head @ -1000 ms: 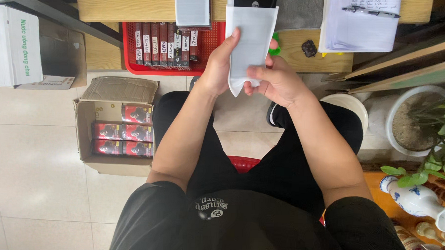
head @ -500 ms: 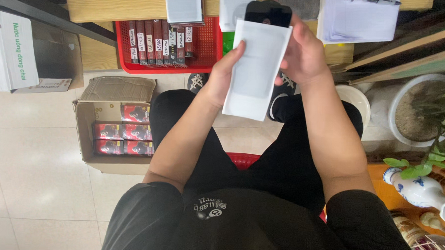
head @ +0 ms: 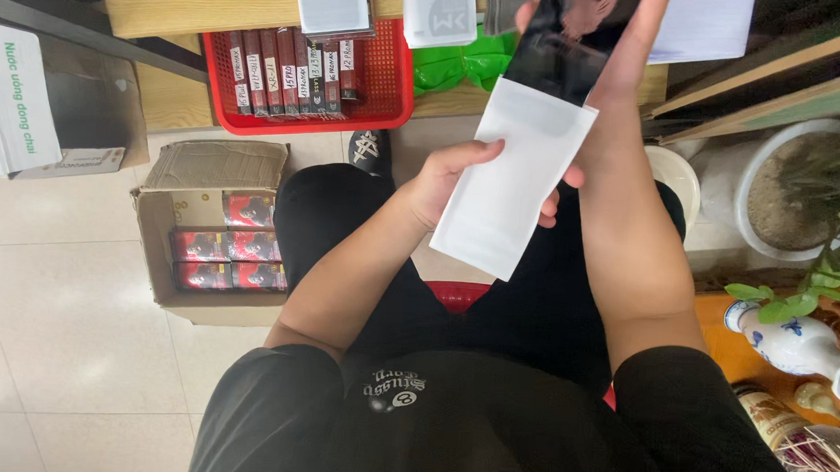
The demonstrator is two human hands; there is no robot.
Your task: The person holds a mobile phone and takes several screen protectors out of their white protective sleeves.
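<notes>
- Sitting on a red stool (head: 460, 293) that shows between the legs, the person holds a flat white paper sleeve (head: 510, 188) out over the lap with both hands raised toward the wooden table (head: 195, 5).
- The left hand (head: 450, 181) grips the sleeve at its left edge, fingers curled behind it and thumb lying across the front, clamped on the paper.
- The right hand (head: 622, 57) holds a glossy black flat slab (head: 571, 41), like a phone or glass panel, at the sleeve's open upper end; its fingers close on the slab's right side.
- The slab's lower edge meets the sleeve's mouth, but most of it stands clear above the paper, so the two are judged only partly joined; whether the lower end is already inside cannot be told.
- A red plastic mesh basket (head: 392, 95) with a row of dark red packets sits on the table edge, next to green plastic wrapping (head: 458, 70).
- An open brown cardboard box (head: 159, 245) holding red packs rests on the tiled floor to the person's left.
- A white pot with a green plant (head: 794, 198) stands at the right, well apart from the hands.
</notes>
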